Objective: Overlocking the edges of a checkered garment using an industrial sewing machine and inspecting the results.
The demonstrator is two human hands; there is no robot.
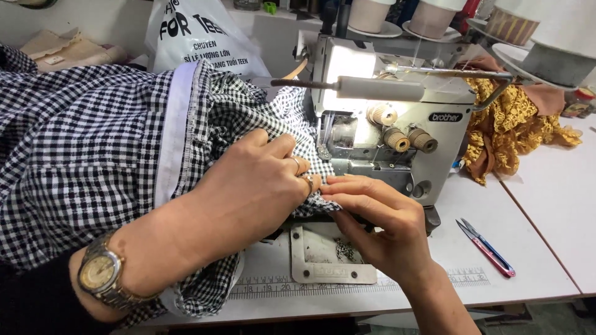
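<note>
Nearest the camera, the left hand (248, 186) is lying flat on the checked fabric (87, 155), fingers together and pressing down, a gold wristwatch (99, 273) showing at seven o'clock. The right hand (379, 223) is coming in from five o'clock, fingers extended and close together, tips holding the fabric's edge down against the tabletop (534, 248) just before the sewing machine (385, 118). Neither hand is gripping anything — both are pressing.

The fabric is spreading from the machine's needle area out to nine o'clock, bunching and folding as it goes. It looks light, soft and limp, likely to slide and ruck under a loose touch — flat palms near the seam edge seem the best hold, with the pale hem band (171, 124) as a firmer line to guide.

Right at four o'clock, thread snips (487, 248) with red and blue handles are lying on the tabletop, well apart from the hands. Farther, at two o'clock, a heap of mustard lace (509, 118) is sitting beside the machine. At twelve, a white plastic bag (198, 37) is standing behind the fabric; its contents are hidden. Thread cones (552, 43) are lining the back.
</note>
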